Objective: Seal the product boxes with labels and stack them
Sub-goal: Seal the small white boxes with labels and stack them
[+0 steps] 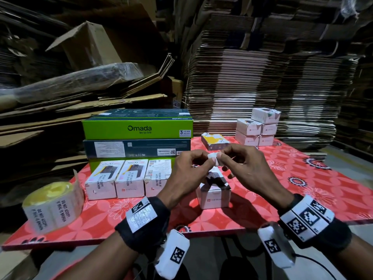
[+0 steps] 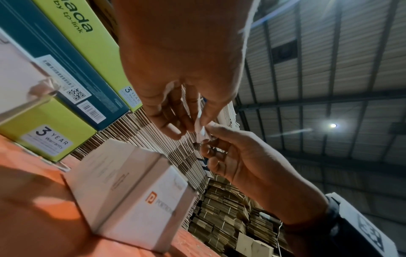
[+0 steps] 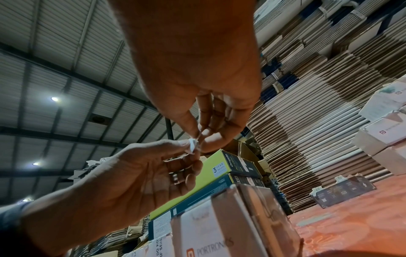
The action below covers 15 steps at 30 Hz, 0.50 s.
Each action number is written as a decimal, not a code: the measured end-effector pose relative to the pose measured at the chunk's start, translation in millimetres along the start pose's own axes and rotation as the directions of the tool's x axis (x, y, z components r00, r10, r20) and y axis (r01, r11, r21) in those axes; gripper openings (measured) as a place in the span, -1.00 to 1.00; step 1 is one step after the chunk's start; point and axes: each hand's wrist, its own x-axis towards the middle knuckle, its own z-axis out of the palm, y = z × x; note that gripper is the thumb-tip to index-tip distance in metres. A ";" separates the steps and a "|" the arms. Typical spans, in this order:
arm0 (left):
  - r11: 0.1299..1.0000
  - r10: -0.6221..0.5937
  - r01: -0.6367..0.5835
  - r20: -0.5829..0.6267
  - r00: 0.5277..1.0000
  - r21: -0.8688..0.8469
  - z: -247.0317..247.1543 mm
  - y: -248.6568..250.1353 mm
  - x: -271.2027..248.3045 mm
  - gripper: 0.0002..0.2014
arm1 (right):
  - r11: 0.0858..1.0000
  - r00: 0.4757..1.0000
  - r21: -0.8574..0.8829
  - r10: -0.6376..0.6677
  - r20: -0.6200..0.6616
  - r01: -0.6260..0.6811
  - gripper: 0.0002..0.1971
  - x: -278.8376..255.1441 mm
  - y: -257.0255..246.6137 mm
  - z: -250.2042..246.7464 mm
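Observation:
Both hands meet above a white Portronics box (image 1: 214, 196) that stands near the table's front. My left hand (image 1: 210, 159) and my right hand (image 1: 221, 156) each pinch a small white label (image 1: 214, 159) between thumb and forefinger. The label is curled and partly hidden by the fingertips. In the left wrist view the label (image 2: 201, 132) hangs above the box (image 2: 136, 194). The right wrist view shows the label (image 3: 193, 147) pinched over the box (image 3: 230, 226). A roll of seal labels (image 1: 53, 205) lies at the table's left front corner.
Three white boxes (image 1: 129, 180) with seal labels stand in a row left of my hands. Behind them are stacked Omada cartons (image 1: 137, 126). Several white boxes (image 1: 257, 128) are stacked at the back right, with a loose box (image 1: 215, 140) nearby. Flattened cardboard (image 1: 262, 77) surrounds the red floral table (image 1: 302, 178).

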 end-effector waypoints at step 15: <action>0.966 -0.098 0.104 0.038 0.994 -0.237 0.9 8.6 -4.6 -0.82 | 0.980 0.997 0.197 0.013 0.070 -0.027 -0.86 0.4 8.4 1.1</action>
